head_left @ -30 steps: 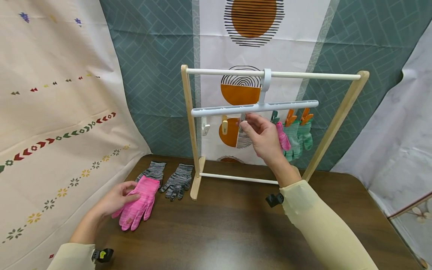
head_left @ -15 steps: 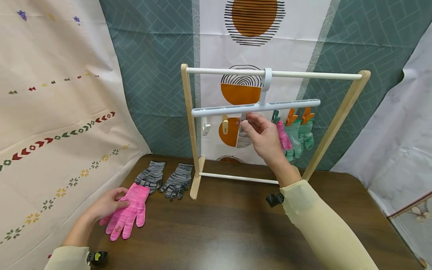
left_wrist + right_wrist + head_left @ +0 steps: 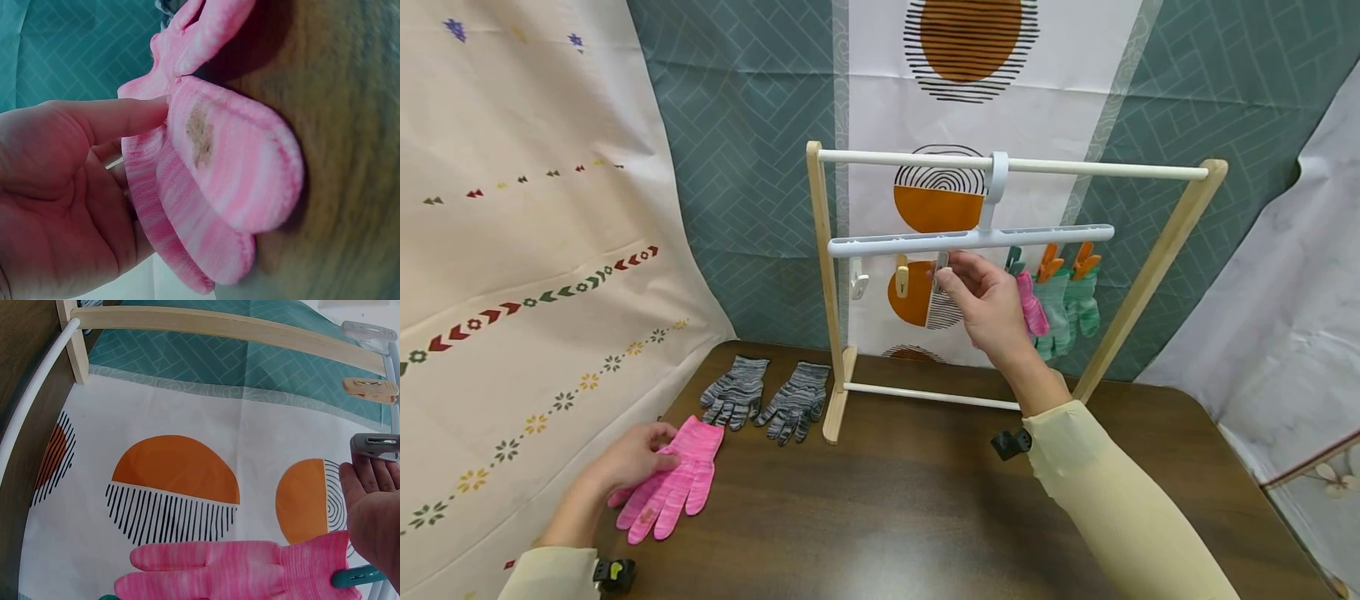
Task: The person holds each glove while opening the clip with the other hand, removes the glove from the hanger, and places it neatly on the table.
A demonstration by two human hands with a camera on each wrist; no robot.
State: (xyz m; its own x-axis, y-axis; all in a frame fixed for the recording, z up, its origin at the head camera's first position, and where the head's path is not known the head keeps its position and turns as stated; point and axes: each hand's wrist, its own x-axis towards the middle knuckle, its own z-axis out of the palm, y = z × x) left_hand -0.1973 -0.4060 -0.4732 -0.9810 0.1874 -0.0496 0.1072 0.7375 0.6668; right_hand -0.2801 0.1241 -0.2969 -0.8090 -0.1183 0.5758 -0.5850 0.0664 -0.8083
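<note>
My left hand (image 3: pixel 631 458) pinches a pink striped knit glove (image 3: pixel 679 479) at the left of the table. The left wrist view has the thumb on its near face, beside a brown stain; the other fingertips are hidden behind the glove. My right hand (image 3: pixel 992 308) is raised under the pale blue hanger (image 3: pixel 910 242), thumb and fingers on a grey clothespin (image 3: pixel 374 445). Right of it, another pink glove (image 3: pixel 219 565) hangs from a teal clothespin (image 3: pixel 359 576). Green gloves (image 3: pixel 1056 304) hang from orange clothespins (image 3: pixel 1086 260) farther right.
Two grey-black gloves (image 3: pixel 797 404) lie by the left foot of a wooden rack (image 3: pixel 820 225). The hanger hooks over the rack's white top bar (image 3: pixel 902 157). A white clothespin (image 3: pixel 858 279) and a beige clothespin (image 3: pixel 902 277) hang at its left end. Patterned cloths surround the table.
My left hand has drawn the pink glove left and nearer, off the grey-black glove it overlapped. My right hand stays at the grey clothespin.
</note>
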